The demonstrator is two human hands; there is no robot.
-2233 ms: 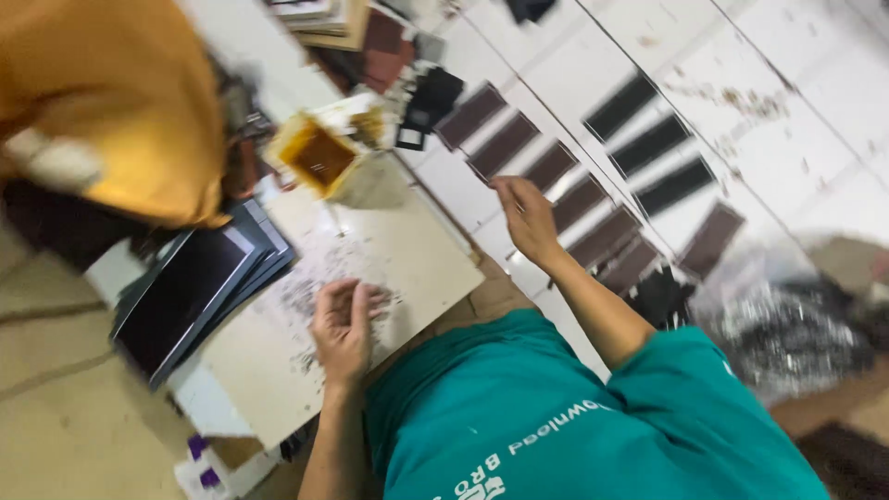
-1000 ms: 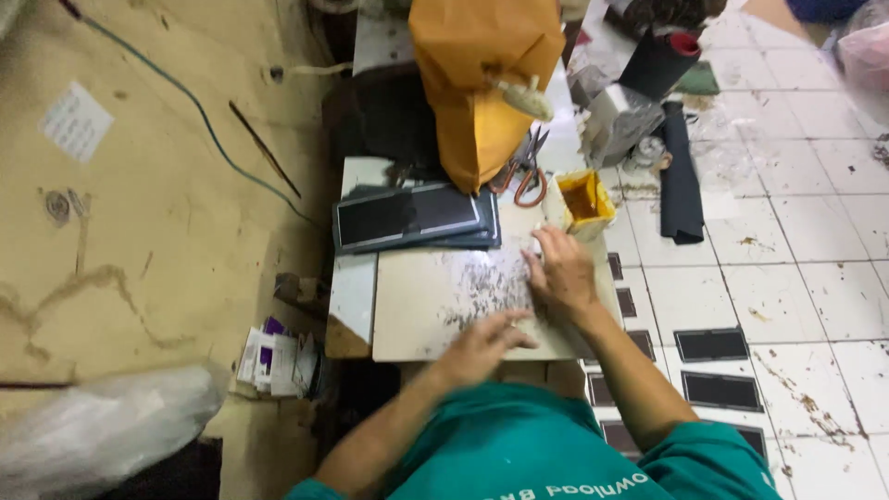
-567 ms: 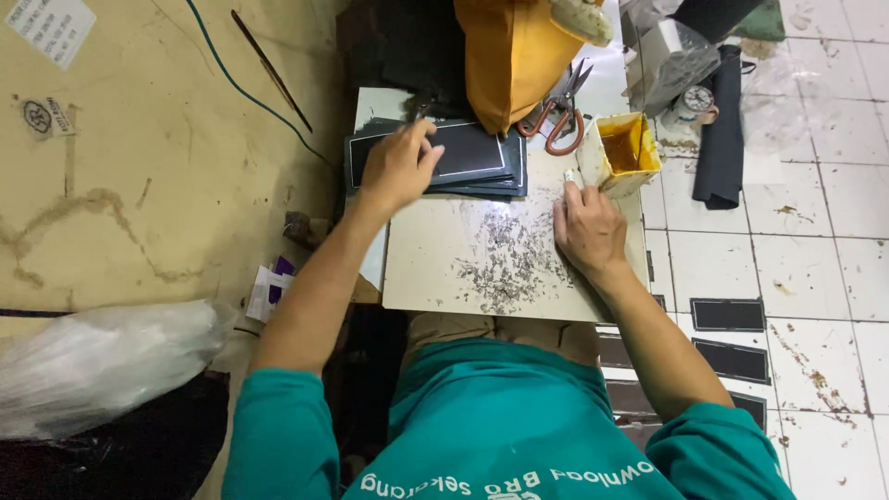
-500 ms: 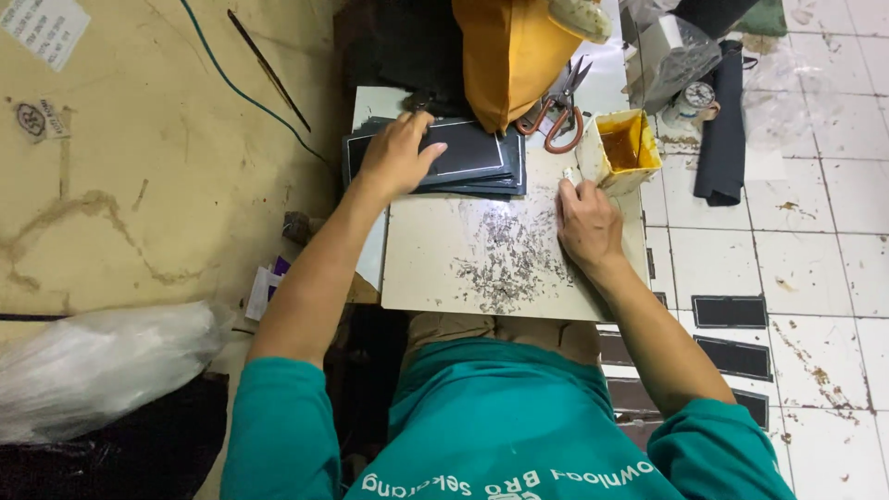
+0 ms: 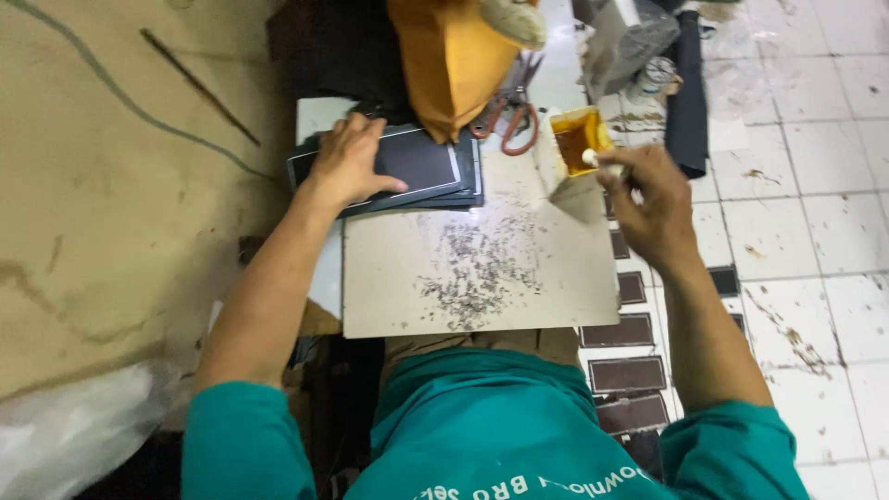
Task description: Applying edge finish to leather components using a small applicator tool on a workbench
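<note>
On the pale, scuffed board serving as the counter (image 5: 519,306), the left hand (image 5: 347,167) lies flat on a stack of dark rectangular panels with light edges (image 5: 431,167) at the board's far left corner, fingers spread loosely over the top panel. Off the board's far right corner, the right hand (image 5: 653,208) pinches a small white-tipped brush (image 5: 602,162) between thumb and fingers, right at the small yellow tub of amber glue (image 5: 579,139). Orange-handled scissors (image 5: 509,125) lie just beyond the board's far edge.

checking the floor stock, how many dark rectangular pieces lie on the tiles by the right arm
About 6 dark pieces show on the tiles right of the board, in rows; the right hand and shirt may hide more.
</note>
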